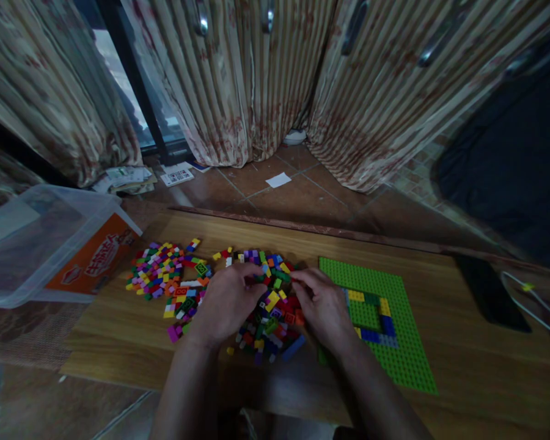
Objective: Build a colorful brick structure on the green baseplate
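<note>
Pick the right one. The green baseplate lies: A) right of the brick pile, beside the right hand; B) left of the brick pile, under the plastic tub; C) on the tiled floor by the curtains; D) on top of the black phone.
A: the green baseplate lies flat on the wooden table, right of the brick pile, with the right hand at its left edge.

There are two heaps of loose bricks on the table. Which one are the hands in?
The larger heap beside the green baseplate; both hands work in it. The smaller heap lies untouched, nearer the plastic tub.
</note>
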Action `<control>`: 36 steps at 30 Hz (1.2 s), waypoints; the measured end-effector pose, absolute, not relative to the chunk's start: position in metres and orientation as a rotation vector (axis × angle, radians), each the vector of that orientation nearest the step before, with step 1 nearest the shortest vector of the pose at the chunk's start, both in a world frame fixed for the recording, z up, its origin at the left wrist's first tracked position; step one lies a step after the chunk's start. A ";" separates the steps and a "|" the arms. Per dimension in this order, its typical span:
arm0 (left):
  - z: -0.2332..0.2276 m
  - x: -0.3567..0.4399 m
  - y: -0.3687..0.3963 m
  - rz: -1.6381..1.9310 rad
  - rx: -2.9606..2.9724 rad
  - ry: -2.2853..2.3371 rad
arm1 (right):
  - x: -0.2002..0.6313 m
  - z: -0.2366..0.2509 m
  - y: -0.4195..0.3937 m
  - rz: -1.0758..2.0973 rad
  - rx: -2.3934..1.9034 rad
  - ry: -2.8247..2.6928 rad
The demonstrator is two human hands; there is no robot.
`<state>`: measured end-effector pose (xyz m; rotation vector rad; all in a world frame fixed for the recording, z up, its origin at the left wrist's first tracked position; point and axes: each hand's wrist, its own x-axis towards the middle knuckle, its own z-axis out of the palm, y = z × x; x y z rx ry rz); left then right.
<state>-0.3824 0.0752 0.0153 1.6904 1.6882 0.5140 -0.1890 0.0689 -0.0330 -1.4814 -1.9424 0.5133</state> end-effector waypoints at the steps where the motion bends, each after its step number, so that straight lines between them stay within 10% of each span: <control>1: 0.015 -0.381 0.075 0.507 1.698 1.704 | -0.190 -0.035 0.071 0.482 -1.506 -1.965; 10: 0.013 -0.379 0.077 0.511 1.754 1.637 | -0.198 -0.032 0.076 0.606 -1.510 -1.898; 21: 0.025 -0.356 0.071 0.823 1.424 1.102 | -0.178 -0.002 0.051 1.625 -1.129 -0.827; 36: 0.002 -0.254 0.063 0.856 1.274 1.198 | -0.077 -0.009 0.023 0.716 -1.499 -1.474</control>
